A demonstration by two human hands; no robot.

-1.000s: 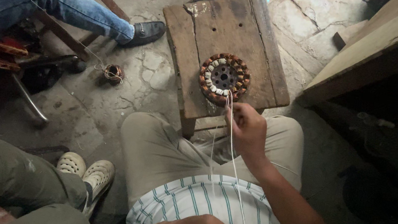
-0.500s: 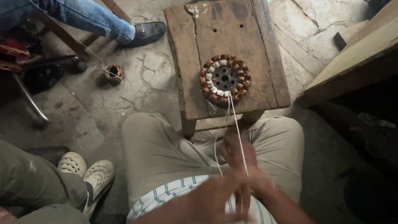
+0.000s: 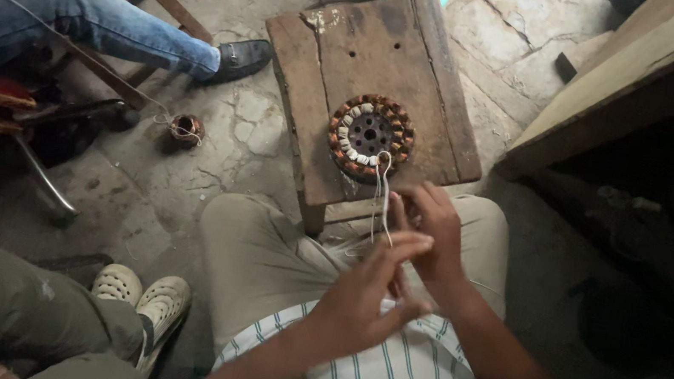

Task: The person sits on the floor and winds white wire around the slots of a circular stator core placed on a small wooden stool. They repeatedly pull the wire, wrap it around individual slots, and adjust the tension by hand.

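I'm lacing the coil windings: my right hand [image 3: 432, 231] pinches the white cord [image 3: 382, 195] running from the round stator [image 3: 371, 136] on the small wooden table [image 3: 328, 51]. My left hand [image 3: 367, 296] is released, fingers spread beside it. Next calls for pulling the cord taut, I judge.

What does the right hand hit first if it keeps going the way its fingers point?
The right hand points up-frame toward the wooden stool. It would likely meet the stool's near edge first, then the round copper-wound stator. The white cord already runs between them. Height is unclear.
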